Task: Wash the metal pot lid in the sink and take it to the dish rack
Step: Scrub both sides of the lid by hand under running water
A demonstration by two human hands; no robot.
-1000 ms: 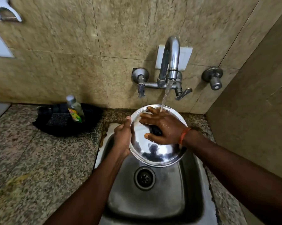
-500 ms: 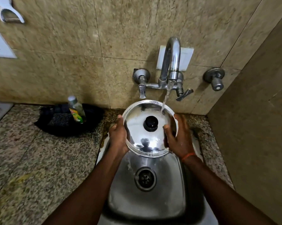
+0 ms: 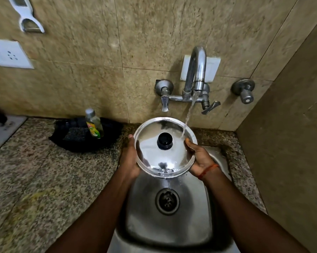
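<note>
A round shiny metal pot lid (image 3: 154,154) with a black knob in its middle is held tilted above the steel sink (image 3: 196,221), its top side facing me. My left hand (image 3: 129,159) grips its left rim and my right hand (image 3: 199,159) grips its right rim. Water runs from the wall tap (image 3: 197,70) onto the lid's upper right part and drips off its lower edge toward the drain. No dish rack is in view.
A green dish-soap bottle (image 3: 94,124) stands with a dark scrub pad on a black cloth (image 3: 72,141) at the back of the granite counter (image 3: 44,179). A tiled wall closes off the right side. A second valve (image 3: 244,90) sticks out of the back wall.
My right hand came off the lid's top face and took its right rim. The knob is now uncovered and the lid has shifted a little left under the stream.
</note>
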